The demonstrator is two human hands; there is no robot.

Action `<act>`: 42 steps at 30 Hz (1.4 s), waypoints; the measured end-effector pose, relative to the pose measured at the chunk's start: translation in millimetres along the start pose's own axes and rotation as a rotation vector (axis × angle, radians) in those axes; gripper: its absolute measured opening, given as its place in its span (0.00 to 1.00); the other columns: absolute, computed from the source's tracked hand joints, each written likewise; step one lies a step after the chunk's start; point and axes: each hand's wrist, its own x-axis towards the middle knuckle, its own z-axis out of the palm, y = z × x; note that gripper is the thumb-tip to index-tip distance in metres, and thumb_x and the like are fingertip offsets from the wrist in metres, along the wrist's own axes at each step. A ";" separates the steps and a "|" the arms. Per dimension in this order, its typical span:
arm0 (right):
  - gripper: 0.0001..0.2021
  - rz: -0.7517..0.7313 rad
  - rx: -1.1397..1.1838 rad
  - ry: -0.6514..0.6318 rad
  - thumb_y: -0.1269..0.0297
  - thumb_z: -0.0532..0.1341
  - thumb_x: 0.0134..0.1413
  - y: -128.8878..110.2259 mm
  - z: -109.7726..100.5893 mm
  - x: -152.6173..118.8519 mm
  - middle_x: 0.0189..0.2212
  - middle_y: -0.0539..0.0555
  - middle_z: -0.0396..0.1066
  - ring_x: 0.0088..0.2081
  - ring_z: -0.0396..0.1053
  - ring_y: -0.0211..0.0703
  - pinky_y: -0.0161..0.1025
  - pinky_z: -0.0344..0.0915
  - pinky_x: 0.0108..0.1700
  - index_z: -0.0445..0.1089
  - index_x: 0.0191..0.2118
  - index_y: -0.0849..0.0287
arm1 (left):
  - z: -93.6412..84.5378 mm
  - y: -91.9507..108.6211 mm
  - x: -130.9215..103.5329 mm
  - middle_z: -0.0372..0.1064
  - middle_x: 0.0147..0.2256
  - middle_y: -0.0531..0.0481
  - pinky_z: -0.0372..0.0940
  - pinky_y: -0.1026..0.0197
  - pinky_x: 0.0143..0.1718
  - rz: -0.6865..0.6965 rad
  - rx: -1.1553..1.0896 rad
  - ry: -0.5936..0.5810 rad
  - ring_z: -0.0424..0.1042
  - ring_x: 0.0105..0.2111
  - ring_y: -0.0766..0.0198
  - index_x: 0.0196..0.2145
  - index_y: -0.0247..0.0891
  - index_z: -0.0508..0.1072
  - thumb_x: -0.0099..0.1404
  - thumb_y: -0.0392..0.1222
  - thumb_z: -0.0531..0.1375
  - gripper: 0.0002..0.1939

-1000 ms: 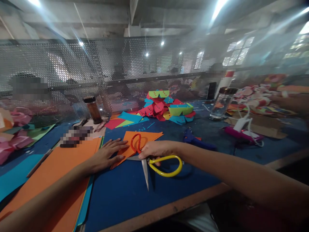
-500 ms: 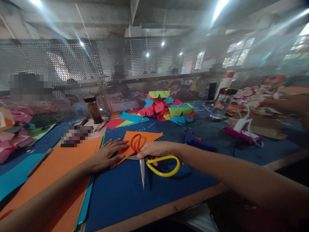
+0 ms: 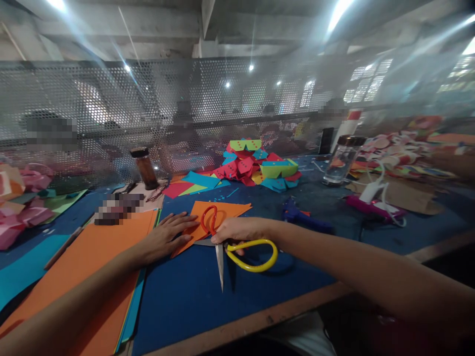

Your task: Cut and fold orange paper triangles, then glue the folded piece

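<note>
My left hand (image 3: 168, 237) lies flat with its fingers stretched out, the fingertips on the left part of a piece of orange paper (image 3: 226, 209). In my right hand (image 3: 233, 231) is a pair of scissors (image 3: 256, 267), gripped near the pivot. One handle is red and the other yellow. The blades are spread apart: one points toward me over the blue table, and the other reaches left by the paper's lower edge. Under my left forearm is a stack of large orange sheets (image 3: 85, 277), with blue and yellow edges showing beneath.
Behind the paper stands a pile of folded coloured paper pieces (image 3: 245, 168). A blue glue gun (image 3: 304, 216) lies to the right, near a clear glass bottle (image 3: 342, 160) and a magenta power strip (image 3: 374, 207). A dark bottle (image 3: 144, 169) stands back left, before a perforated metal screen (image 3: 178, 94).
Almost nothing differs. Both hands, the scissors and the orange paper keep their places, with only a tiny shift of the whole view.
</note>
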 end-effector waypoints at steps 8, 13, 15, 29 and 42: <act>0.15 -0.006 -0.004 -0.005 0.64 0.58 0.59 3.2 -1.9 5.0 0.14 0.43 0.59 0.12 0.55 0.28 0.30 0.52 0.19 0.62 0.22 0.61 | 2.3 -1.5 -0.1 0.48 0.68 0.56 0.41 0.39 0.65 -0.003 0.016 0.003 0.43 0.68 0.51 0.64 0.55 0.56 0.73 0.56 0.45 0.24; 0.14 -0.010 -0.009 -0.006 0.64 0.57 0.59 4.6 -2.5 6.7 0.15 0.43 0.59 0.13 0.56 0.28 0.30 0.53 0.20 0.62 0.23 0.61 | 3.9 -0.6 -0.5 0.50 0.67 0.56 0.41 0.39 0.65 -0.035 0.036 0.038 0.44 0.67 0.52 0.65 0.54 0.54 0.74 0.56 0.44 0.25; 0.14 -0.010 -0.010 -0.006 0.64 0.57 0.60 4.3 -2.4 6.4 0.15 0.42 0.58 0.13 0.55 0.28 0.30 0.53 0.19 0.61 0.23 0.61 | 5.1 -1.1 -0.5 0.51 0.67 0.55 0.41 0.40 0.65 -0.045 0.050 0.040 0.44 0.67 0.52 0.65 0.54 0.55 0.74 0.56 0.43 0.25; 0.17 -0.033 -0.012 -0.033 0.65 0.56 0.61 0.3 1.3 6.5 0.13 0.42 0.58 0.11 0.54 0.28 0.28 0.51 0.17 0.60 0.21 0.61 | 5.0 -1.4 -0.3 0.52 0.66 0.54 0.42 0.41 0.65 -0.043 0.064 0.036 0.45 0.67 0.53 0.63 0.51 0.58 0.74 0.56 0.42 0.25; 0.15 -0.012 0.029 -0.029 0.65 0.57 0.60 -0.3 4.5 9.2 0.13 0.42 0.58 0.12 0.56 0.29 0.29 0.51 0.17 0.62 0.22 0.61 | 6.8 -3.0 0.5 0.53 0.66 0.53 0.42 0.42 0.65 -0.044 0.077 0.046 0.46 0.67 0.53 0.63 0.50 0.59 0.74 0.57 0.43 0.25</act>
